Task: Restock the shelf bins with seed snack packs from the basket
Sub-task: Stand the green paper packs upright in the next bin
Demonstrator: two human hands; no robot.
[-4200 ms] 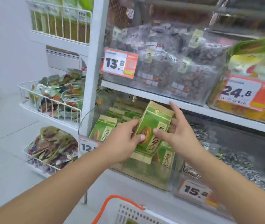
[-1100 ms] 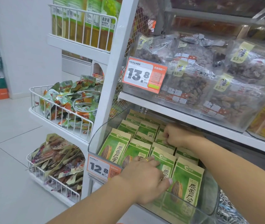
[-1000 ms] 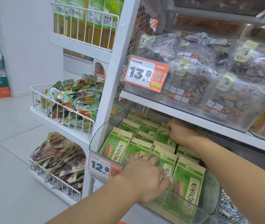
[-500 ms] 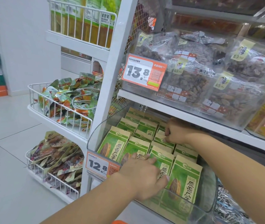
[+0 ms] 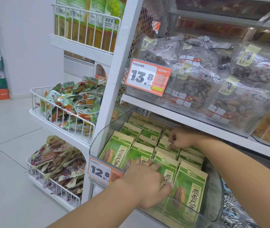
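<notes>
Both hands in the bin (image 5: pixel 213 191): left hand (image 5: pixel 147 183) spread on front seed packs (image 5: pixel 165 168), right hand (image 5: pixel 182 137) pinching one behind.

Head camera looks down, close, at the shelf bin (image 5: pixel 216 195).

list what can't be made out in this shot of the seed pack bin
- Basket: outside the head view, below the bottom edge.
- Middle front seed pack: lower face covered by the left hand.
- Right hand: fingertips tucked among rear packs; grip unclear.
- 12.8 price tag: small print unreadable.
</notes>
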